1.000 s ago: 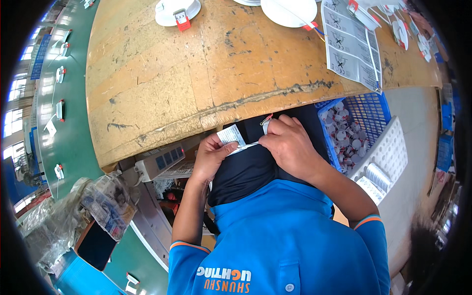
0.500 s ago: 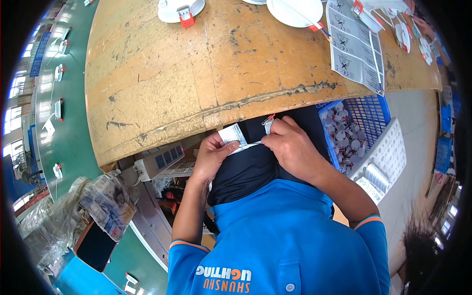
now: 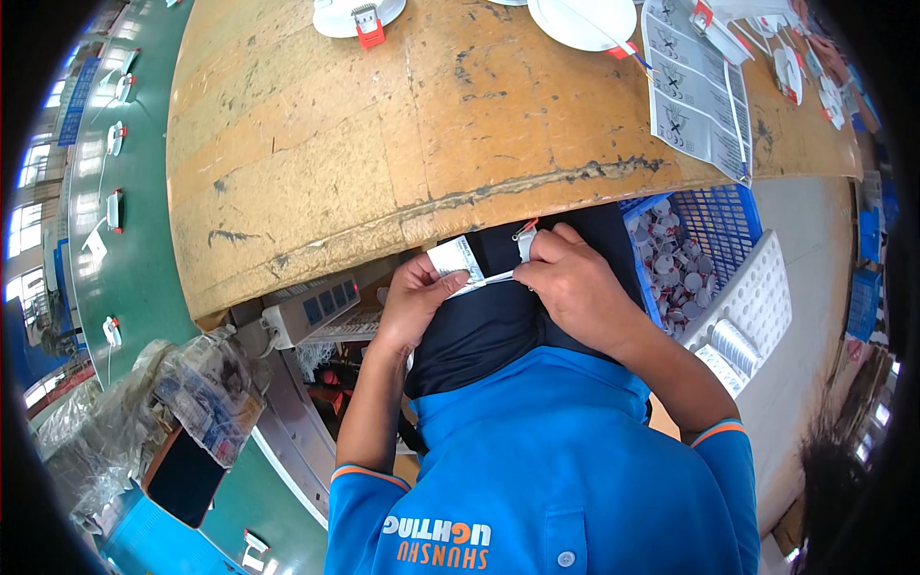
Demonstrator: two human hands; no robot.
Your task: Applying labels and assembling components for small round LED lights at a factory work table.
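Over my lap, just below the table's near edge, my left hand (image 3: 414, 302) is closed on a small white printed block (image 3: 454, 262), thumb across its lower corner. A thin white cable (image 3: 496, 279) runs from the block to my right hand (image 3: 577, 286), whose thumb and fingers pinch it. A small whitish piece with red and metal wire ends (image 3: 525, 236) sticks up beside the right fingers. Those fingers partly hide how it joins the cable.
The worn wooden table (image 3: 383, 153) bears round white lamps (image 3: 583, 21) and a printed sheet (image 3: 692, 91). Below right are a blue basket (image 3: 711, 225) of small round parts and a white perforated tray (image 3: 762, 297). A power strip (image 3: 321, 307), phone (image 3: 184, 479) and green conveyor (image 3: 134, 220) lie left.
Both hands stay nearly in place, still on the block and cable. The right hand has shifted very slightly to the right, and the view has moved a little.
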